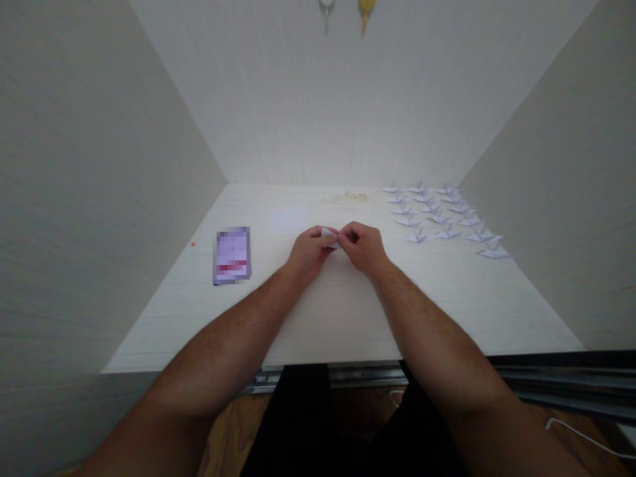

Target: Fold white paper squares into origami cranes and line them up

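Note:
Between my two hands, above the middle of the white table [348, 318], is a small folded piece of white paper [328, 233]. My left hand [309, 254] is closed round it, thumb on top. My right hand [365, 246] pinches its right edge with thumb and forefinger. The fingers cover most of the paper, so its exact folded shape is hidden. On the right side of the table stand several white folded paper cranes [431, 209] in rough rows. A flat white sheet of paper [288, 218] lies behind my left hand.
A device or booklet with a blurred purple face [231, 255] lies on the left. Brownish marks [355, 197] show near the back wall [308, 99]. Side walls [99, 165] enclose the table. A tiny red spot [193, 244] is at the left edge. White cable [586, 434] runs below right.

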Demonstrator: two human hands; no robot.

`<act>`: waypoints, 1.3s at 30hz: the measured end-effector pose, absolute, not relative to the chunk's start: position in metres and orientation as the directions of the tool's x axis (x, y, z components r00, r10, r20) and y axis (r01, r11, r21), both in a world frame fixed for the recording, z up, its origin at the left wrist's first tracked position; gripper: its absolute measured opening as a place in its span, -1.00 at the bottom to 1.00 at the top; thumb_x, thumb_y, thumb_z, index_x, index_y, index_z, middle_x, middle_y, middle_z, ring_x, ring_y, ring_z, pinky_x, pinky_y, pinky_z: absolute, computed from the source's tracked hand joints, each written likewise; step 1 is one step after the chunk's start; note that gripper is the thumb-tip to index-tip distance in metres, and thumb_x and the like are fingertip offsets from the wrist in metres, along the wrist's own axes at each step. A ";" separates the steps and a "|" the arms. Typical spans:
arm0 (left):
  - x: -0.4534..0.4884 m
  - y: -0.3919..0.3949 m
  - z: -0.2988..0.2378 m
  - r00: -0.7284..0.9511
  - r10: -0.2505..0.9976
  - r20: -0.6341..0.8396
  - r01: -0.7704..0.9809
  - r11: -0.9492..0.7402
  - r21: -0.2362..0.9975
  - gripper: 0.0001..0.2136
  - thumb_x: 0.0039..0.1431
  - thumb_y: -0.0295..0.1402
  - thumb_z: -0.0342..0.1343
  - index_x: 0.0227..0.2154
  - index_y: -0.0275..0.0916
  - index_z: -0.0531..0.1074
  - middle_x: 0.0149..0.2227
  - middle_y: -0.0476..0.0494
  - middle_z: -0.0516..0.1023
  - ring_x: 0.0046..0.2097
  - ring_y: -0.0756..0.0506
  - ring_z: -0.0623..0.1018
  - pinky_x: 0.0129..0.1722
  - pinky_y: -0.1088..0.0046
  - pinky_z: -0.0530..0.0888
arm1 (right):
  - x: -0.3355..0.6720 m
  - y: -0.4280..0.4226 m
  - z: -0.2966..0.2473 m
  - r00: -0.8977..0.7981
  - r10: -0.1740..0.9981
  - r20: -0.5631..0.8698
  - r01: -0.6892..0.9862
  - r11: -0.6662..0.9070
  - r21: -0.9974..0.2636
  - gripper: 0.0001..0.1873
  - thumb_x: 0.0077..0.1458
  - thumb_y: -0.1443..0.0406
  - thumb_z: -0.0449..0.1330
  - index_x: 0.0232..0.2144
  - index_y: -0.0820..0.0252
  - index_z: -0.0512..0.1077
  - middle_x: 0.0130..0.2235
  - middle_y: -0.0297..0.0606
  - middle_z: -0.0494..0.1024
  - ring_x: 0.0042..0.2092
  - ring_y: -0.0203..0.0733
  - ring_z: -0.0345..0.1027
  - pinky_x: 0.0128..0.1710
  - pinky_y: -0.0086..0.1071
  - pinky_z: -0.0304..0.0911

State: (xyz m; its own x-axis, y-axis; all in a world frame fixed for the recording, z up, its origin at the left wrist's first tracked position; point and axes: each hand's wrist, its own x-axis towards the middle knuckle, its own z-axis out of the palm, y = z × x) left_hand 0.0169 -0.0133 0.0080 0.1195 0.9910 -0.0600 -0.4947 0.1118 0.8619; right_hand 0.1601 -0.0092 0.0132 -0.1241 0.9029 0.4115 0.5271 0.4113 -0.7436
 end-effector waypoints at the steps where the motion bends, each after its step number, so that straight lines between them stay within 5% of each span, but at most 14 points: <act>1: 0.017 -0.013 0.008 0.113 0.991 -0.072 -0.497 0.119 0.860 -0.83 -0.24 -0.42 0.36 -0.53 -0.28 0.50 -0.46 -0.05 0.52 -0.35 -0.01 0.49 -0.23 0.40 0.43 | 0.160 -0.009 0.013 -0.126 0.903 0.411 0.517 0.413 -0.750 -0.82 0.08 0.21 0.19 -0.47 0.19 0.47 -0.51 -0.34 0.48 -0.47 -0.31 0.24 -0.42 -0.41 0.13; 6: 0.014 -0.009 0.008 0.100 0.990 -0.095 -0.499 0.132 0.857 -0.88 -0.08 -0.33 0.29 -0.53 -0.26 0.50 -0.44 -0.08 0.51 -0.36 -0.03 0.47 -0.30 0.41 0.42 | 0.159 -0.010 0.015 -0.129 0.912 0.388 0.484 0.400 -0.779 -0.82 0.07 0.21 0.18 -0.47 0.18 0.47 -0.52 -0.36 0.47 -0.48 -0.32 0.22 -0.44 -0.41 0.13; 12: 0.013 -0.007 0.006 0.071 0.991 -0.117 -0.521 0.137 0.842 -0.66 0.06 -0.06 0.21 -0.52 -0.27 0.52 -0.45 -0.14 0.53 -0.38 -0.05 0.48 -0.34 0.38 0.45 | 0.160 -0.010 0.013 -0.105 0.920 0.376 0.483 0.378 -0.790 -0.85 0.03 0.24 0.20 -0.49 0.18 0.46 -0.53 -0.37 0.46 -0.48 -0.33 0.21 -0.44 -0.41 0.13; 18: 0.016 -0.013 0.009 0.045 0.998 -0.033 -0.462 0.050 0.885 -0.79 -0.27 -0.38 0.40 -0.57 -0.28 0.48 -0.49 -0.04 0.52 -0.39 0.00 0.49 -0.30 0.44 0.44 | 0.159 -0.008 0.010 -0.081 0.926 0.370 0.439 0.366 -0.820 -0.81 0.03 0.18 0.22 -0.50 0.19 0.44 -0.53 -0.35 0.47 -0.49 -0.32 0.23 -0.45 -0.41 0.13; 33: 0.020 -0.013 0.010 -0.012 0.998 -0.057 -0.423 0.046 0.905 -0.78 -0.32 -0.38 0.40 -0.61 -0.29 0.46 -0.55 -0.02 0.49 -0.47 0.03 0.45 -0.39 0.47 0.37 | 0.156 -0.010 0.016 -0.067 0.934 0.350 0.384 0.348 -0.855 -0.79 -0.01 0.20 0.24 -0.57 0.21 0.42 -0.60 -0.41 0.38 -0.52 -0.37 0.13 -0.51 -0.43 0.02; 39: 0.019 -0.012 0.009 -0.021 1.000 -0.019 -0.429 0.008 0.903 -0.77 -0.19 -0.31 0.38 -0.59 -0.30 0.45 -0.53 -0.01 0.46 -0.44 0.04 0.42 -0.34 0.45 0.39 | 0.156 -0.009 0.015 -0.075 0.940 0.334 0.405 0.335 -0.851 -0.82 -0.01 0.22 0.22 -0.52 0.22 0.46 -0.57 -0.39 0.42 -0.52 -0.36 0.17 -0.49 -0.42 0.08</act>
State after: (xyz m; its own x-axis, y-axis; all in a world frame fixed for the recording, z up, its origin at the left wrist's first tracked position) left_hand 0.0189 -0.0118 0.0086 -0.0209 0.9996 -0.0191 -0.4294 0.0083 0.9031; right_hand 0.1561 -0.0088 0.0146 -0.0749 0.9396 0.3340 0.4052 0.3347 -0.8508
